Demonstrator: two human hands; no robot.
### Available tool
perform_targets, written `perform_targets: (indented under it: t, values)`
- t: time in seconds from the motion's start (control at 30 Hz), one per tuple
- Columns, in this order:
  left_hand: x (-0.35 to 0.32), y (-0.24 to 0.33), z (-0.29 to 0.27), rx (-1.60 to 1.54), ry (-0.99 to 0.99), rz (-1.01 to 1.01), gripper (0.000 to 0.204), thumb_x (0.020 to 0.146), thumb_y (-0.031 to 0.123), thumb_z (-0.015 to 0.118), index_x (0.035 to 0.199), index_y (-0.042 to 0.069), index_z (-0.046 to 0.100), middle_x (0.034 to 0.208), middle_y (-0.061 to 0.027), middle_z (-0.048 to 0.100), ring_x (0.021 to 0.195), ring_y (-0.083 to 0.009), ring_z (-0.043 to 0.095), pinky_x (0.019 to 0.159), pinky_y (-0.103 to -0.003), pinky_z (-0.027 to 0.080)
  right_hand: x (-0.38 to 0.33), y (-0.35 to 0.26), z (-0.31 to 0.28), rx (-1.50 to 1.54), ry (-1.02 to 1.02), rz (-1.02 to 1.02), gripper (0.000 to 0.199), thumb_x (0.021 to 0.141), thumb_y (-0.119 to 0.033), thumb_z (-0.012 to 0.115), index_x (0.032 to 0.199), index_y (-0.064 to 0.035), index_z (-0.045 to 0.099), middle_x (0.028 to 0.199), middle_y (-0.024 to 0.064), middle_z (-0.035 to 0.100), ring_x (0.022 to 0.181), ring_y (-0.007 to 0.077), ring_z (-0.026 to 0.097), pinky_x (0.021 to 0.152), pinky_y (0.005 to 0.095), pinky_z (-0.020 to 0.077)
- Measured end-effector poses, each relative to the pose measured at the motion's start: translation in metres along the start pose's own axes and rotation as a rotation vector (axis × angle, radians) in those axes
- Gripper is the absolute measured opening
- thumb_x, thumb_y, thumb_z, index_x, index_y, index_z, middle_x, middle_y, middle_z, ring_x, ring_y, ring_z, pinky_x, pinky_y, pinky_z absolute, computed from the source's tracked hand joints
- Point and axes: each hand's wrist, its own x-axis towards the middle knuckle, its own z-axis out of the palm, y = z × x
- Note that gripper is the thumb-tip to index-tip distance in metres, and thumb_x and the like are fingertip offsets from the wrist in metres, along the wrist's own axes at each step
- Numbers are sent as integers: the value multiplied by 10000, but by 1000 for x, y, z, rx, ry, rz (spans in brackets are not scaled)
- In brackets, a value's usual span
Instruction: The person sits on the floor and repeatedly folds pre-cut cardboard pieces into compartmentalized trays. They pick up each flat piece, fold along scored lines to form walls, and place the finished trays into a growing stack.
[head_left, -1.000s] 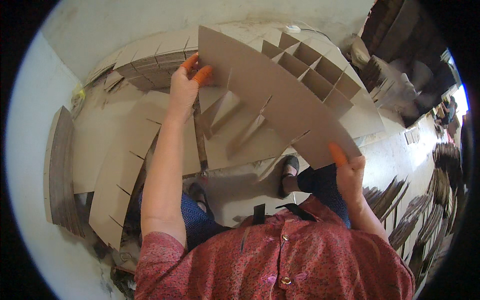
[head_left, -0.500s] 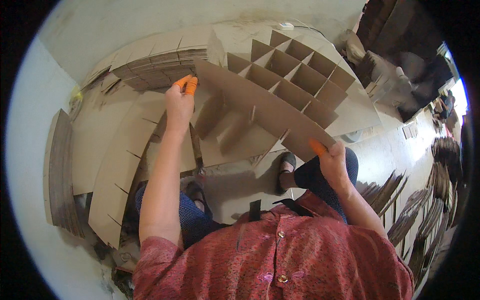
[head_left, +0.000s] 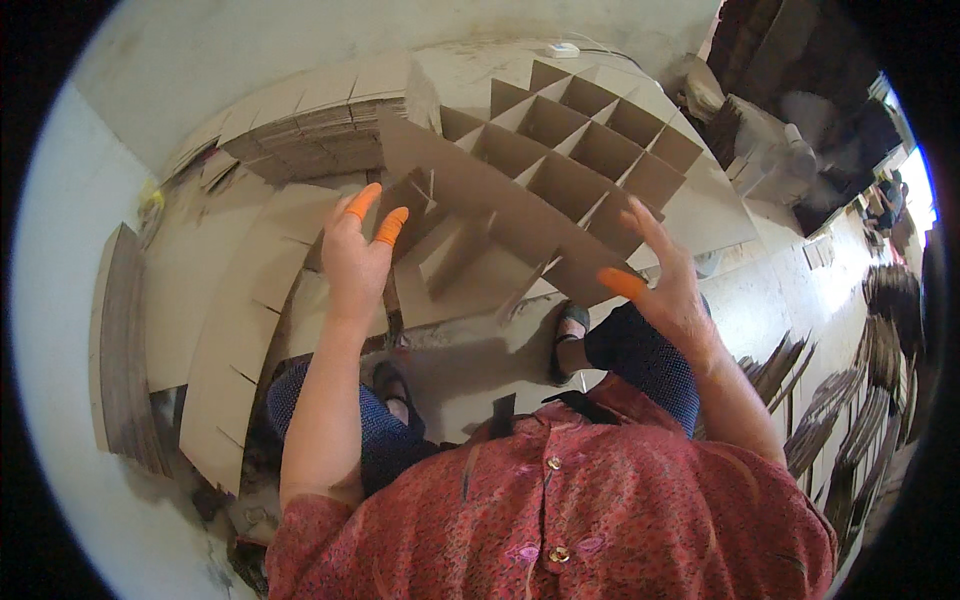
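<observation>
A cardboard divider grid (head_left: 572, 140) of crossed brown strips stands on a flat board in front of me, its cells facing up. Along its near side runs a long cardboard strip (head_left: 480, 187), slanting from upper left to lower right. My left hand (head_left: 358, 255), with orange covers on two fingertips, is open beside the strip's left part and holds nothing. My right hand (head_left: 660, 275), also with an orange fingertip cover, is spread at the strip's right end. Its fingers are apart, and I cannot tell whether they touch the cardboard.
A stack of slotted cardboard strips (head_left: 310, 125) lies behind my left hand. More slotted cardboard (head_left: 225, 350) and an upright bundle (head_left: 130, 350) stand at left by the wall. Rows of cardboard bundles (head_left: 840, 420) fill the right. A person (head_left: 888, 203) is far right.
Both hands have let go of the long strip and their fingers have spread. The strip has gone down against the near side of the grid.
</observation>
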Motion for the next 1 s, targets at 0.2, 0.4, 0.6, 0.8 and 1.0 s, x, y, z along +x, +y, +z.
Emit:
perform_targets:
  t: [0.2,0.4,0.6,0.8,1.0]
  values:
    - [6,2,4,45,-42,-79,360,803,183,732,1099,0,643,1043,-158,648,979,-310,593,845,-362,468,59,-24,30,-121,-331,-98,676,811,-118,671,1424,-130,386,1216,225,577,1103,394,551,956,403,434]
    - [-5,-19,8,-84,-318,-260,312,841,132,667,1101,-37,643,828,-218,664,665,-275,615,642,-353,483,66,-11,46,-112,-476,-161,616,822,-15,549,1409,-113,391,828,245,629,823,423,611,776,470,479]
    - [-2,-13,10,-32,-276,-224,344,849,158,675,1129,-38,633,837,-228,663,671,-221,618,643,-323,477,63,-11,62,-310,-614,-116,576,861,-104,552,1407,-84,370,864,251,612,850,426,594,774,474,472]
    - [-4,-6,12,-430,-344,-475,409,929,266,617,1240,2,586,1172,-76,643,1077,-163,579,928,-301,435,54,34,22,-347,47,-57,539,888,-351,617,1300,-27,492,1256,238,546,1181,406,501,956,475,408]
    - [-40,46,45,-865,-622,-378,614,971,491,446,1394,45,437,1426,-86,428,1277,-172,416,1067,-298,297,34,29,25,-70,-401,378,658,842,-548,622,1124,39,527,953,296,635,882,462,621,740,498,494]
